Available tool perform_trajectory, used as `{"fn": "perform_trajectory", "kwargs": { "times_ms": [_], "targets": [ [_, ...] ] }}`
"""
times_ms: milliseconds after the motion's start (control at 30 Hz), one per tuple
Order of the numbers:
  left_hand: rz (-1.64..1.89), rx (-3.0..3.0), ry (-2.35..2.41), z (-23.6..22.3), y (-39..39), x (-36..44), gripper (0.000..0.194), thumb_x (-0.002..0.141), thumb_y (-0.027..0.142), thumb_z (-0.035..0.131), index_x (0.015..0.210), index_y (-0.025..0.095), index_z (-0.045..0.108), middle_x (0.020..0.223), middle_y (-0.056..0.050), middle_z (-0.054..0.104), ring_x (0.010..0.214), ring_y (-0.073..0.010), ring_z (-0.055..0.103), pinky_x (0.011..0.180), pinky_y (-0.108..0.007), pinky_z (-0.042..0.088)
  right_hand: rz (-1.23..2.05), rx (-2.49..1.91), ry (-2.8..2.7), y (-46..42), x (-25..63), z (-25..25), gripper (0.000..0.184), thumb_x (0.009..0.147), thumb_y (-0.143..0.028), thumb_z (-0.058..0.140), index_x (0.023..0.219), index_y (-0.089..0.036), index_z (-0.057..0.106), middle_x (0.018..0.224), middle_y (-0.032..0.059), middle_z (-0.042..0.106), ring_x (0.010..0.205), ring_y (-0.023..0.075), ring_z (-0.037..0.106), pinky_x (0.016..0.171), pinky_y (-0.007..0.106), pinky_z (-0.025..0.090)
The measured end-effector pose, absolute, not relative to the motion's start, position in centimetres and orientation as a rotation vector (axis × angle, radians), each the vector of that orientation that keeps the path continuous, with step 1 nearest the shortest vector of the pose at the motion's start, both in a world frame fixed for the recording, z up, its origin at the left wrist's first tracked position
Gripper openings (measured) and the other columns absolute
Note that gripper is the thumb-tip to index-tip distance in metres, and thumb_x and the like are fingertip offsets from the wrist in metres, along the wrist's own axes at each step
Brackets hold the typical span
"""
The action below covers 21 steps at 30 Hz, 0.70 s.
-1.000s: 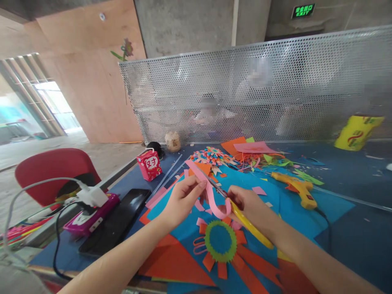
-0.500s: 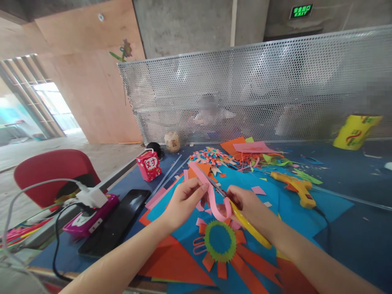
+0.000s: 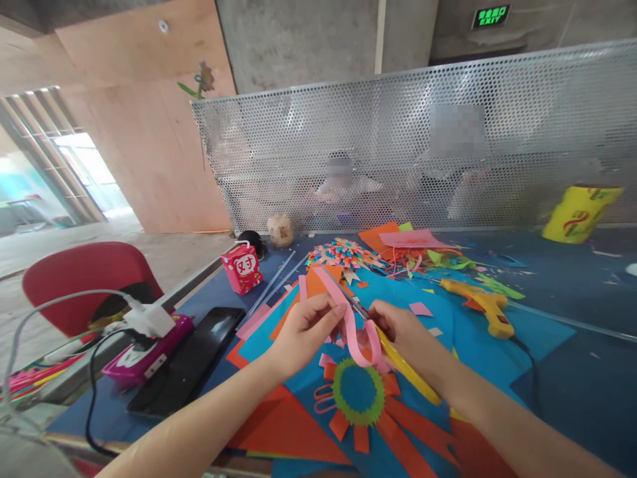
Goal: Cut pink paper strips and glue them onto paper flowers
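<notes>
Between thumb and fingers, my left hand (image 3: 311, 328) pinches a long pink paper strip (image 3: 354, 338), whose lower end curls round toward the scissors. My right hand (image 3: 405, 335) is closed on yellow-handled scissors (image 3: 409, 372); the metal blades point up and left, close beside the strip. Whether the blades touch the paper I cannot tell. Below the hands lies a paper rosette with a green toothed ring (image 3: 358, 392), orange strips and pink loops round it. Blue paper sheets (image 3: 527, 338) spread beneath, and orange paper (image 3: 283, 425) lies at the near left.
A yellow glue gun (image 3: 480, 304) rests at the right, its cord trailing nearer. At the left are a black phone (image 3: 189, 365), a purple power strip (image 3: 146, 352) and a red box (image 3: 242, 267). Paper scraps lie at the back before a perforated metal screen (image 3: 298, 146), with people behind.
The pink strip and my left hand have shifted slightly right, and the strip's curl hangs a little lower. Behind the screen, another person has come into view at the right.
</notes>
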State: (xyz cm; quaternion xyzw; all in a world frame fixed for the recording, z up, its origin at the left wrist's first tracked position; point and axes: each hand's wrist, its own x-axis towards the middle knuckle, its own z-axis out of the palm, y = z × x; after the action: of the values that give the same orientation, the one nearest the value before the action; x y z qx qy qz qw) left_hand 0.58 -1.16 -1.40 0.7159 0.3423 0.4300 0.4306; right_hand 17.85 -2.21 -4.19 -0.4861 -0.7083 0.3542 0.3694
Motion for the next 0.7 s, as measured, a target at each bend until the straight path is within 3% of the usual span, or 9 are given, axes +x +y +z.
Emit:
{"fn": "perform_trajectory", "kwargs": {
  "times_ms": [367,567,700],
  "targets": [
    [1.065,1.788,0.857,-1.56,-1.05,0.59,0.027,0.08,0.034,0.047,0.061,0.015,0.052,0.054,0.001,0.053,0.051,-0.0087,0.049,0.051,-0.021,0.039,0.883,-1.259,-1.798,-2.57,17.41,-3.57,0.013,0.066,-0.023,0.052,0.06,-0.02,0.041,0.047,-0.0058,0.046,0.046,0.0099,0.042,0.042,0.02,0.027],
    [0.998,1.799,0.834,-1.61,-1.34,0.85,0.027,0.08,0.036,0.047,0.062,0.016,0.053,0.056,0.001,0.053,0.052,-0.0091,0.048,0.052,-0.021,0.04,0.91,-1.212,-1.78,-2.31,17.66,-4.14,0.011,0.068,-0.022,0.052,0.067,-0.02,0.041,0.062,-0.0034,0.054,0.058,0.0117,0.047,0.046,0.02,0.031],
    [0.986,1.804,0.867,-1.55,-1.42,0.9,0.028,0.078,0.037,0.048,0.061,0.016,0.052,0.055,0.001,0.052,0.052,-0.0094,0.048,0.051,-0.021,0.039,0.941,-1.231,-1.752,-2.45,17.69,-4.11,0.014,0.07,-0.024,0.052,0.065,-0.02,0.039,0.052,-0.006,0.048,0.047,0.0091,0.043,0.041,0.019,0.028]
  ]
}}
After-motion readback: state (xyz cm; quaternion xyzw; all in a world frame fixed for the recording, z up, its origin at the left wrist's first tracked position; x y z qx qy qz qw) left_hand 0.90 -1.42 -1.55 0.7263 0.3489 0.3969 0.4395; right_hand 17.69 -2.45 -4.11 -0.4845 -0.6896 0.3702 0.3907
